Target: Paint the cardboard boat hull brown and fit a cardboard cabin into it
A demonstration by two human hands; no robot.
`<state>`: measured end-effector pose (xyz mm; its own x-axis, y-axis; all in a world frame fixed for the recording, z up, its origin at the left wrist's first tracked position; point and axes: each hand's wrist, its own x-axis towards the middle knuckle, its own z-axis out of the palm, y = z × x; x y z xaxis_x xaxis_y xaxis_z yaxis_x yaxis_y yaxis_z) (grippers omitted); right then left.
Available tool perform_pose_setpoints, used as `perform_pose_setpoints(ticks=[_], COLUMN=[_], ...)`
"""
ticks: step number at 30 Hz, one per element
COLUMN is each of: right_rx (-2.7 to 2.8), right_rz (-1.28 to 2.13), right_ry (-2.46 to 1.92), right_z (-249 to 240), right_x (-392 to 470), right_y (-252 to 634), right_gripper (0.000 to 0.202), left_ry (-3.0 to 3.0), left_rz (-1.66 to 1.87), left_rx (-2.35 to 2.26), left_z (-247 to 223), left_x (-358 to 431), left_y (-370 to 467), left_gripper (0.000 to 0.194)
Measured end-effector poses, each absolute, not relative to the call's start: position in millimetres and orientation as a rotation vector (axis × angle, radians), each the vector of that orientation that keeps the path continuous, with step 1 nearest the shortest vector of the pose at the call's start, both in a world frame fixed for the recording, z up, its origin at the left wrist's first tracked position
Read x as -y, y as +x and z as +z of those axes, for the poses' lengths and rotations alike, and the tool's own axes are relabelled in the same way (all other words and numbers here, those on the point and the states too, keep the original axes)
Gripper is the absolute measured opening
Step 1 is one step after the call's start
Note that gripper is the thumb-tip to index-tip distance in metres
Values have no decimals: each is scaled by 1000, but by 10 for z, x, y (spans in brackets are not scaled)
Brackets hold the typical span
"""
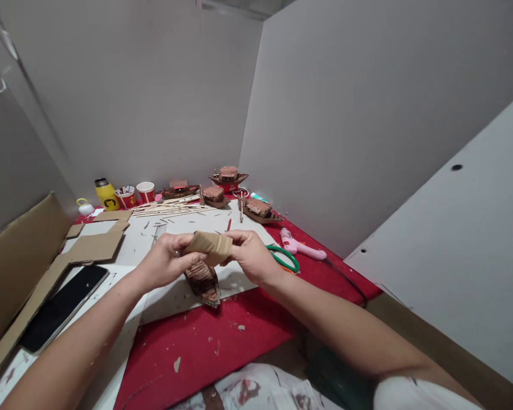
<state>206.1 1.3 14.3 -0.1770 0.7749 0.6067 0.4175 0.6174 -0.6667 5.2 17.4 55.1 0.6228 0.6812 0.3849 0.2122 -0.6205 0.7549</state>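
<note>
Between my two hands is a small bent piece of brown cardboard (211, 245), creased into a curve. My left hand (171, 257) grips its left end with thumb and fingers. At its right end, my right hand (250, 256) pinches the edge; some of those fingertips are hidden behind the cardboard. Just below it, a dark brown model boat hull (203, 283) with a ribbed surface rests on the white sheet, its pointed end toward me. The cardboard covers the hull's far part, so I cannot tell whether they touch.
Green-handled scissors (297, 263) and a pink glue gun (301, 246) with a cord lie right. Finished model boats (260, 209) and thin wooden sticks (171, 208) are at the back. Left are a phone (64, 307), cardboard pieces (96, 246), paper cups (145, 192) and a yellow bottle (106, 195).
</note>
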Motion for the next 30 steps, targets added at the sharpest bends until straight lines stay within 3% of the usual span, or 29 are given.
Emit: perform_pose_setpoints(ticks=[5, 10, 12, 15, 18, 20, 25, 30], right_rx=[1761, 1893, 1901, 1626, 1271, 1155, 1036, 991], right_rz=[205, -157, -152, 386, 1139, 1440, 1606, 1750], right_ry=[-933, -811, -779, -831, -759, -688, -567, -492], right_z=[138, 200, 223, 247, 270, 292, 309, 154], right_x=[-18, 51, 92, 149, 193, 223, 318, 390], right_y=[2137, 2224, 2243, 2255, 2215, 2154, 2011, 1907], right_gripper=[25, 28, 32, 41, 37, 35, 27, 46], left_ry=[1805, 1861, 1849, 1776, 1801, 1843, 2060, 2037], left_rz=[659, 827, 912, 1075, 1123, 1093, 1164, 1179], left_rx=[-688, -922, -945, -893, -837, -807, -693, -562], left_z=[560, 562, 559, 573, 599, 606, 564, 530], left_x=[-203, -166, -149, -114, -42, 26, 222, 360], left_y=[37, 86, 94, 94, 124, 166, 269, 305], left_gripper=[31, 46, 45, 41, 36, 33, 31, 32])
